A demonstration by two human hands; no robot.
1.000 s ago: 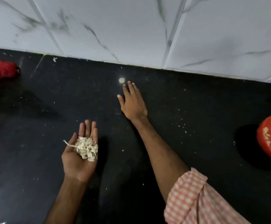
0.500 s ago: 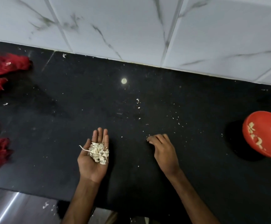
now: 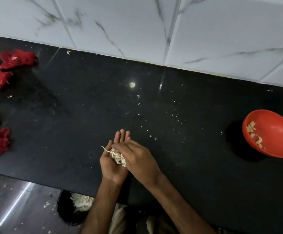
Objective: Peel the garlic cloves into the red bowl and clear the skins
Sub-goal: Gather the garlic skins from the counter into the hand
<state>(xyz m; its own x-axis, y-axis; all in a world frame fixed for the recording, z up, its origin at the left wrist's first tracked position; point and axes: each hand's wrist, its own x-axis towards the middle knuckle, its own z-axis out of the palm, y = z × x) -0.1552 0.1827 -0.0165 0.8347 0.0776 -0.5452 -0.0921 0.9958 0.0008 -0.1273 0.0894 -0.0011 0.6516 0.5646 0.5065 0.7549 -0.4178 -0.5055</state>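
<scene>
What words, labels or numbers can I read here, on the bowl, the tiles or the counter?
None: no readable text is in view.
The red bowl is plain.
The wall tiles carry only grey veining.
The black counter shows only pale specks.

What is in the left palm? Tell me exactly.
Pale garlic skins lie in the upturned left hand. The right hand lies over them, covering much of the pile; whether it pinches any skins cannot be seen.
</scene>
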